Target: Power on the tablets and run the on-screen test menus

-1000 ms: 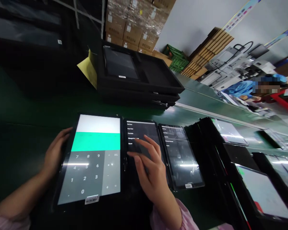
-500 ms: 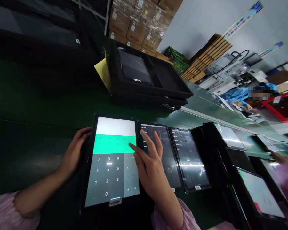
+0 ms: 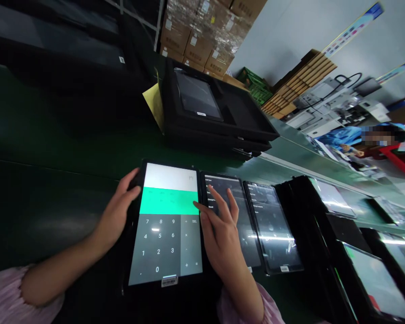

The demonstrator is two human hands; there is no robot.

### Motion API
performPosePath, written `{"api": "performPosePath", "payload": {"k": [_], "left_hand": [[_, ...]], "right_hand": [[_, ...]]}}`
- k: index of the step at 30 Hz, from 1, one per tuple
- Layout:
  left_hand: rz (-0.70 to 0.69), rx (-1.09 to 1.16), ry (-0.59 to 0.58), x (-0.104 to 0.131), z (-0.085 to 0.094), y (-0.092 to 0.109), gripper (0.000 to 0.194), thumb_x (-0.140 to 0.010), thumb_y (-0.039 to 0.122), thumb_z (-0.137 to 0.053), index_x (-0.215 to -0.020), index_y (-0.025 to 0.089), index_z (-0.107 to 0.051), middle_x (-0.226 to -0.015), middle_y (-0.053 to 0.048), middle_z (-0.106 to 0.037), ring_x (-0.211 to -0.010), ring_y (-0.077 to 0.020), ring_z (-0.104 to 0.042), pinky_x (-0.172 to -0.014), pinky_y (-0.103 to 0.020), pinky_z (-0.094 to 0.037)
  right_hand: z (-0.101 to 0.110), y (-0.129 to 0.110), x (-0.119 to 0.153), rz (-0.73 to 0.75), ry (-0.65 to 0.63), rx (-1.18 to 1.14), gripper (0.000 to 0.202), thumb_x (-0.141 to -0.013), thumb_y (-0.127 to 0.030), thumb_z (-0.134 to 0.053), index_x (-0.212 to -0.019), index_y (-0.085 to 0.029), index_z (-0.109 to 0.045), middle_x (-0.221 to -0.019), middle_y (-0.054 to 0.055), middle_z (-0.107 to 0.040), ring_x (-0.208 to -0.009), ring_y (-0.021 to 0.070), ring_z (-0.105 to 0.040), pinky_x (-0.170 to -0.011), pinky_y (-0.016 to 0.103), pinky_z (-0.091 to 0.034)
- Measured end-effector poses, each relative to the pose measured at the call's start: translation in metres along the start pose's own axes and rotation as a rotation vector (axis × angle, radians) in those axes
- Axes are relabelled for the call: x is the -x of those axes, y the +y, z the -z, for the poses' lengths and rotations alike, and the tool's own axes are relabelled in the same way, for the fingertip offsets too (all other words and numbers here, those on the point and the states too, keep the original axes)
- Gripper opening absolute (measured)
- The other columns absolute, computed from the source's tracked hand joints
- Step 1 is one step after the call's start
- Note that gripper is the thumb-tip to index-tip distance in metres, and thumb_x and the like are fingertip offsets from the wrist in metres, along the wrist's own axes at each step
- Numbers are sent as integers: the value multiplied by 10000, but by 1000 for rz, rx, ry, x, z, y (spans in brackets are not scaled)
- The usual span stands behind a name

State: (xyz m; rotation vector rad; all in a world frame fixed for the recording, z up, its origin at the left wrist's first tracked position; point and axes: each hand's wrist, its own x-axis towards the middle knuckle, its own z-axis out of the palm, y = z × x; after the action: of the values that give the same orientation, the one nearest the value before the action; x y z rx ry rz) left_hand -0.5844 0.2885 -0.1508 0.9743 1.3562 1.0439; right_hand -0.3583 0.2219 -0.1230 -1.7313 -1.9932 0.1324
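A tablet (image 3: 165, 245) with a lit calculator screen lies in front of me. Its display has a white strip on top with small characters at the right, a green panel below and grey number keys. My left hand (image 3: 116, 216) grips the upper left edge, thumb at the bezel and fingers partly hidden behind it. Over the right side of the tablet is my right hand (image 3: 222, 229), its fingers spread and its index fingertip at the green panel's right edge. Two more tablets, a middle one (image 3: 245, 225) and a right one (image 3: 276, 229), show dark menu screens beside it.
Stacked black trays (image 3: 249, 108) holding a tablet stand behind, with a yellow sheet (image 3: 153, 105) at their left side. More tablets in black trays (image 3: 374, 279) lie to the right. A person in blue (image 3: 340, 135) is farther back. Cardboard boxes (image 3: 202, 40) are stacked beyond the bench.
Small characters have appeared in the white strip. My left hand has moved up and its thumb is now at the bezel. My right index fingertip has slid slightly toward the tablet's right edge.
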Motion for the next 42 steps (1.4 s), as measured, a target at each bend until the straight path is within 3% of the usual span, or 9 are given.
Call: {"api": "performPosePath", "payload": {"k": [4, 8, 17, 21, 26, 29, 33, 37, 42], "left_hand": [[80, -128, -156, 15, 3, 21, 934, -780, 528, -651, -1598, 260, -289, -1689, -53, -234, -1551, -375, -160, -1239, -524, -255], [54, -200, -214, 21, 10, 22, 952, -782, 412, -663, -1616, 340, -208, -1712, -23, -141, -1559, -376, -108, -1229, -575, -230], [6, -303, -318, 18, 16, 16, 1033, -784, 428, -664, -1632, 307, -87, -1722, -54, -43, -1561, -373, -98, -1229, -587, -206], [-24, -270, -239, 18, 15, 9, 1099, -704, 437, -770, -1620, 346, -171, -1702, -68, -179, -1530, -422, -207, -1199, -605, -278], [139, -60, -170, 12, 15, 15, 1002, -647, 438, -822, -1545, 429, -378, -1651, -50, -324, -1511, -434, -257, -1198, -641, -250], [172, 169, -88, -1, 12, 13, 867, -647, 382, -800, -1463, 320, -515, -1548, -84, -486, -1474, -385, -357, -1239, -579, -219], [76, 516, 106, -21, 7, -10, 454, -695, 338, -691, -1133, 222, -665, -1392, -84, -618, -1401, -284, -478, -1230, -432, -314], [-12, 534, 111, -29, 7, -28, 386, -721, 335, -723, -1080, 199, -675, -1300, -84, -653, -1363, -274, -511, -1210, -421, -349], [5, 468, 96, -26, 9, -24, 382, -736, 355, -706, -1079, 189, -678, -1263, -96, -665, -1326, -296, -538, -1159, -431, -415]], "right_hand": [[2, -10, 6, 147, -84, -14, 347, -1031, -206, -446, -1276, -280, -680, -1641, 27, -307, -1560, 384, -56, -1096, 732, -411], [3, -27, 7, 265, -216, -44, 359, -1025, -198, -454, -1297, -304, -662, -1656, 5, -260, -1564, 380, -16, -1111, 703, -420], [1, -25, 7, 250, -167, -46, 346, -1032, -206, -452, -1284, -301, -669, -1651, 7, -294, -1563, 389, -40, -1091, 712, -427], [5, -13, 5, 137, 11, -67, 324, -1043, -214, -436, -1188, -271, -720, -1574, 23, -439, -1541, 339, -192, -1111, 645, -432], [7, 5, 0, 26, 110, -39, 331, -1051, -282, -437, -1165, -239, -744, -1522, 62, -509, -1503, 347, -280, -1127, 676, -382], [4, 10, 0, 0, 95, -23, 338, -1051, -299, -433, -1178, -247, -743, -1534, 62, -495, -1501, 349, -274, -1125, 694, -371], [1, 10, 0, -7, 33, -26, 336, -1051, -304, -437, -1203, -268, -734, -1579, 49, -436, -1526, 352, -212, -1114, 692, -392], [1, 5, -1, 20, -30, -3, 333, -1049, -286, -442, -1224, -263, -724, -1618, 40, -371, -1554, 369, -106, -1127, 719, -368], [3, -4, -3, 108, -143, 24, 354, -1051, -268, -436, -1315, -292, -671, -1677, 6, -241, -1566, 386, 6, -1136, 763, -321]]}}
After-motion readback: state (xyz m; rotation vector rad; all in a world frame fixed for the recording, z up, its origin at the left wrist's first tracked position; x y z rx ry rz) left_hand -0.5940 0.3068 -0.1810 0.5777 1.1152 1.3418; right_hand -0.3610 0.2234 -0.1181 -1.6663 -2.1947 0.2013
